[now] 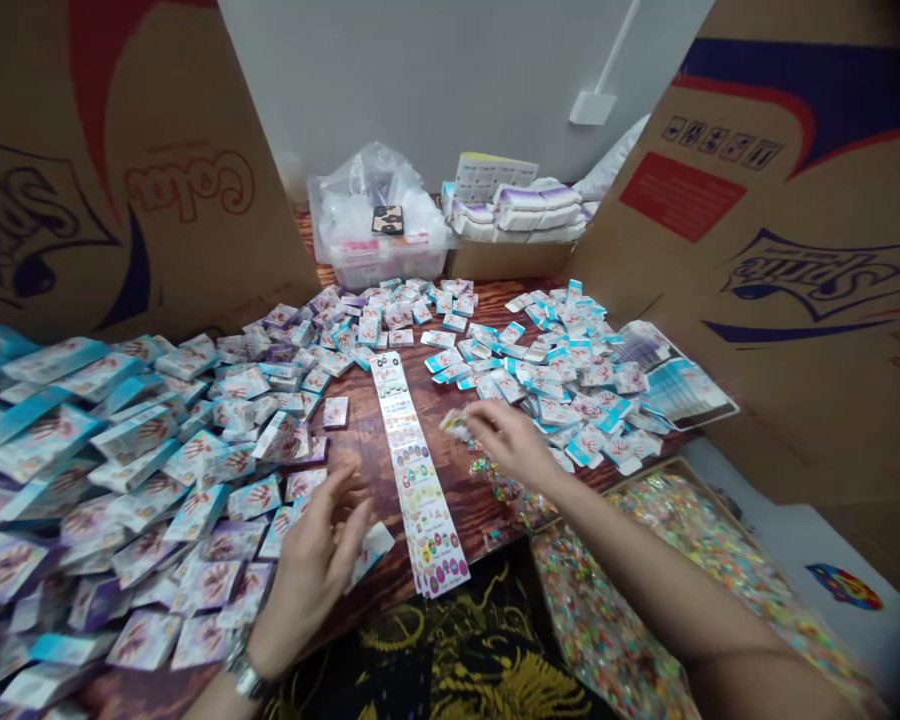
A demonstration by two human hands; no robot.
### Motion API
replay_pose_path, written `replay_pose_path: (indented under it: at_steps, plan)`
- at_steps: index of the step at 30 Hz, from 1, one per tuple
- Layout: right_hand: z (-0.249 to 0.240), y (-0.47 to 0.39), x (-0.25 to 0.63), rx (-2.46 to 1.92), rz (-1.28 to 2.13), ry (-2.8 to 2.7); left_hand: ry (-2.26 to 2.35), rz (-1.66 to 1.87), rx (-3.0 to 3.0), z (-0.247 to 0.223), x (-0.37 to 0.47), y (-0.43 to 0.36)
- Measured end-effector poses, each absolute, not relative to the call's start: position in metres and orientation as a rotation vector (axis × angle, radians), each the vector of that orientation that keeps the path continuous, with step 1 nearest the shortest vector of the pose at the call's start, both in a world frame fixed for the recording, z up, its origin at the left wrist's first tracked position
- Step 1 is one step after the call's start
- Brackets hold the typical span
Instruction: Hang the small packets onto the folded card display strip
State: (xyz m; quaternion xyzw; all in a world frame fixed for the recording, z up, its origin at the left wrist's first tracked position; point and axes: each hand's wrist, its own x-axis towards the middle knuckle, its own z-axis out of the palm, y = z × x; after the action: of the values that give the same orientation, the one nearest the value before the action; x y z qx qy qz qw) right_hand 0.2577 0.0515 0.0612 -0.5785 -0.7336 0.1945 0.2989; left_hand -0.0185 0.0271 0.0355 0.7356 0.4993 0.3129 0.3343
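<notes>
My left hand (315, 550) is half curled at the front of the table, with a watch at its wrist. A small blue-and-white carton (375, 550) shows beside its thumb and appears held against the palm; the lower fingers are hidden. My right hand (510, 440) pinches a small clear packet (456, 424) with colourful contents above the table. Between the hands lies a stack of long printed sticker strips (420, 480). Loose colourful packets (514, 490) lie just below my right hand.
Piles of small cartons cover the left (150, 480) and the back right (570, 380). An open box of colourful packets (645, 580) stands at lower right. Large cardboard boxes (157, 100) flank the table. Behind stand a plastic tub (390, 265) and a carton of bundled flat sheets (510, 262).
</notes>
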Motion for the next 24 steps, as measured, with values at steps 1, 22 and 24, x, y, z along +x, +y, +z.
replay_pose_path:
  at_steps: [1,22,24]
  plan:
    - [0.058,0.055,0.275,-1.705,0.475,-1.926,1.325,0.796,1.992,0.030,-0.026,0.026]
    - [-0.003,0.073,0.276,-2.053,0.639,-2.045,1.409,0.160,2.727,-0.041,-0.041,-0.017]
    - [-0.010,0.074,0.269,-2.090,0.644,-2.052,1.381,0.195,2.691,-0.038,-0.042,-0.016]
